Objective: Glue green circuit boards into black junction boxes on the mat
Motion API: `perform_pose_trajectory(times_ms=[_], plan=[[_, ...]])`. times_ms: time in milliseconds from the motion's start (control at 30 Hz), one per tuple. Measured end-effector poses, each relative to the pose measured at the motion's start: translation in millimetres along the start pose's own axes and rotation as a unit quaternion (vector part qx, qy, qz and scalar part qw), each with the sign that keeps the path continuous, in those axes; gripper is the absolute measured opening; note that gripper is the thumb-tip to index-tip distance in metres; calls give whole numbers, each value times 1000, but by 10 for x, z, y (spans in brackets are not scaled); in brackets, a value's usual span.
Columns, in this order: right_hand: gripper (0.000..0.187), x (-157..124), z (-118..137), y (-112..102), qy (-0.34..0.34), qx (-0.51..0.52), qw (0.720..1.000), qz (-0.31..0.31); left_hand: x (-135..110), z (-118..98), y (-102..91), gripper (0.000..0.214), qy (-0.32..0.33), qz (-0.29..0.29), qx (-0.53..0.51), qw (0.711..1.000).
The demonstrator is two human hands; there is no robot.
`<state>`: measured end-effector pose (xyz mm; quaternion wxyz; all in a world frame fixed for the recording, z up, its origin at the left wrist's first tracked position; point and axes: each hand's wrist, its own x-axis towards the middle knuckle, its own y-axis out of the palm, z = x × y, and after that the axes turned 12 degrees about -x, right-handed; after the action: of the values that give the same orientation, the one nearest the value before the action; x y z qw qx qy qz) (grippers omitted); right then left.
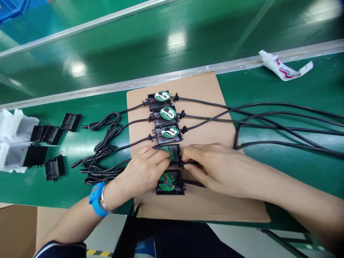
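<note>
Several black plastic housings stand in a column on a cardboard sheet [209, 209], each with a green circuit board and black cables. My left hand [146, 170] is closed over the left side of the fourth housing [176, 152], its fingertips pinching at the circuit board [171, 153]; the exact grip is partly hidden. At that housing's right end, my right hand [215, 168] pinches the black cable [194, 163] between thumb and forefinger. The nearest housing [177, 190] holds a board [167, 182] with coloured wires. White paste covers part of the third board [170, 132] and the two beyond it.
Coiled cables [107, 138] lie left of the cardboard, and long cables [268, 125] run right. Loose black housings [55, 168] and white plastic bags [16, 129] are at the far left. A crumpled white tube [282, 68] rests near the metal rail [242, 62].
</note>
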<state>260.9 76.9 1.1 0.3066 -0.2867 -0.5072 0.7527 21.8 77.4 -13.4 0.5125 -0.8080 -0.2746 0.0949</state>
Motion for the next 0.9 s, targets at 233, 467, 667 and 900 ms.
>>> perform_pose_trajectory(times_ms=[233, 467, 667, 900], plan=[[21, -6, 78, 319, 89, 25, 982, -162, 11, -33, 9, 25, -4, 0, 16, 1000], [20, 26, 26, 242, 120, -7, 993, 22, 36, -80, -1, 41, -30, 35, 42, 998], [22, 189, -59, 99, 80, -61, 991, 93, 143, -165, 22, 43, -43, 59, 91, 993], [24, 72, -73, 225, 84, -67, 994, -34, 87, -216, 33, 38, -61, -2, 73, 995]])
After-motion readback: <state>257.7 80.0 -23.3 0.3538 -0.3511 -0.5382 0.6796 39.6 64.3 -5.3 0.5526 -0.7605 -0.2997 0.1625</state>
